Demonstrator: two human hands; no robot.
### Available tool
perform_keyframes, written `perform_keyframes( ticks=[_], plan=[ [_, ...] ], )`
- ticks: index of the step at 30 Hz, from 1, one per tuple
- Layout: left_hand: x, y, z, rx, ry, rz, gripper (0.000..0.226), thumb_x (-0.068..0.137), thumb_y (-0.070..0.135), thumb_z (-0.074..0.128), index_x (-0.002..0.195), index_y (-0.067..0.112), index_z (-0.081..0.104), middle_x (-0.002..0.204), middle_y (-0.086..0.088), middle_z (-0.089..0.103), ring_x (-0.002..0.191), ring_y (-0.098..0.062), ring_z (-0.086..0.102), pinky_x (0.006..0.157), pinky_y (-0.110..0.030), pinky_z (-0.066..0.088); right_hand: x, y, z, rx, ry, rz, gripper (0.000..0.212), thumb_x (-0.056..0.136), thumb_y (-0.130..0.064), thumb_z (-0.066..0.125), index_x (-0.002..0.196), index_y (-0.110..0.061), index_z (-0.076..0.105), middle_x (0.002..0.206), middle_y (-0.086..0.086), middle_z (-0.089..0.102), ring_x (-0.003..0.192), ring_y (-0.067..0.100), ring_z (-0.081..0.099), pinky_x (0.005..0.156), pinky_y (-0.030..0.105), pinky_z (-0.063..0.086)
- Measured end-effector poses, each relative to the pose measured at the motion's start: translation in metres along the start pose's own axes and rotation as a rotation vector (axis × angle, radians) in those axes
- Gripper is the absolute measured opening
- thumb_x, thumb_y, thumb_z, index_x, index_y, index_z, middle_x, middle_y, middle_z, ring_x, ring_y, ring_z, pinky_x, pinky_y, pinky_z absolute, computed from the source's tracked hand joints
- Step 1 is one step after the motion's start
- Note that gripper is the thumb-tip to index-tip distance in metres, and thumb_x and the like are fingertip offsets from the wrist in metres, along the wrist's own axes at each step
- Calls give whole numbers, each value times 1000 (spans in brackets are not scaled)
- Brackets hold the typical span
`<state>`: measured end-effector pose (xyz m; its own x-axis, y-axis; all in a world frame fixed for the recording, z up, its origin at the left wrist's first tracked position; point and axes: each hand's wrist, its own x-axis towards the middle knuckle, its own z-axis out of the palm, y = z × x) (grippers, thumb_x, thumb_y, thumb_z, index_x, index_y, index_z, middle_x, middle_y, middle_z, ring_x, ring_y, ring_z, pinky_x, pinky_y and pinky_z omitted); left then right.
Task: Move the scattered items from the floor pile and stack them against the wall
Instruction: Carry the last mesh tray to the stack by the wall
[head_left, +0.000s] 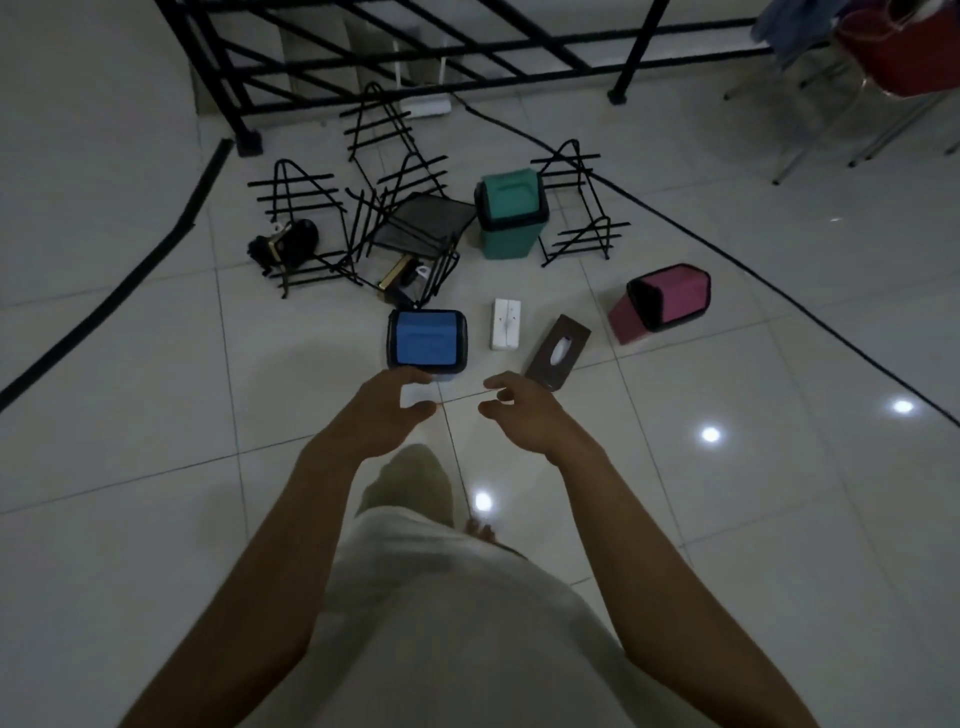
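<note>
The blue bin is seen at frame centre, upright on the floor tiles, just above both hands and nearest to them. It is judged light, hollow, rigid plastic w/ a dark rim; the swing lid is prob. loose, so hold is best taken on the two side walls under the rim, not on the lid. The surface looks smooth, poss. slippery.

Left hand is held out w/ fingers apart and loosely curved, nothing gripped; whether the fingertips touch the bin's near edge can't be told. Right hand is likewise empty, fingers loosely curled, apart from the bin.

Right of the bin a white power strip and a brown tissue box are laid flat: light, easily pinched by the long edges. A pink bin is tipped on its side at mid-right; a green bin stands above centre.

Wire racks and a mesh tray are tangled at upper left-centre: stiff, light, likely to snag, so to be lifted by the frame one at a time. A black railing is seen along the top.
</note>
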<state>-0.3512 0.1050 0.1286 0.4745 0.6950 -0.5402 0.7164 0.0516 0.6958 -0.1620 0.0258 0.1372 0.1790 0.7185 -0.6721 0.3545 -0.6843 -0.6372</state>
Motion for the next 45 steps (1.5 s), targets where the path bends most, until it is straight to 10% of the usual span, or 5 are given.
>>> perform_keyframes(
  ticks=[20,28,34,41,45],
  plan=[
    [207,63,-68,-79,-34,-109,49,95,28,58,140,17,43,146,-3,38,125,-16,40,94,-18,30,195,-70,-106,-223,-28,-52,48,100,-25,52,144,-15,39,140,15,42,120,25,49,80,17,34],
    [243,-15,-7,-71,31,-191,54,93,8,61,142,5,38,144,-13,37,123,-13,36,78,12,15,287,-25,-54,-424,-253,-200,54,96,-20,57,143,-7,35,136,20,41,126,33,42,100,31,38],
    [338,-131,56,215,41,-187,80,85,35,70,150,17,27,152,-14,27,136,-34,31,111,-48,30,416,62,-2,-506,-276,-255,86,88,-45,66,154,-21,17,155,10,20,137,30,30,113,39,31],
    [433,-254,104,817,70,48,118,62,76,66,153,19,17,158,-18,13,144,-43,11,111,-62,17,539,149,53,-965,-131,-705,111,73,-75,61,155,-31,1,163,8,-3,148,34,-2,117,61,1],
    [464,-293,117,948,246,262,122,56,92,47,142,7,37,144,-24,37,131,-47,34,103,-65,26,585,173,77,-853,-85,-1090,108,75,-76,56,155,-16,14,158,18,23,142,37,28,112,58,27]
  ],
)
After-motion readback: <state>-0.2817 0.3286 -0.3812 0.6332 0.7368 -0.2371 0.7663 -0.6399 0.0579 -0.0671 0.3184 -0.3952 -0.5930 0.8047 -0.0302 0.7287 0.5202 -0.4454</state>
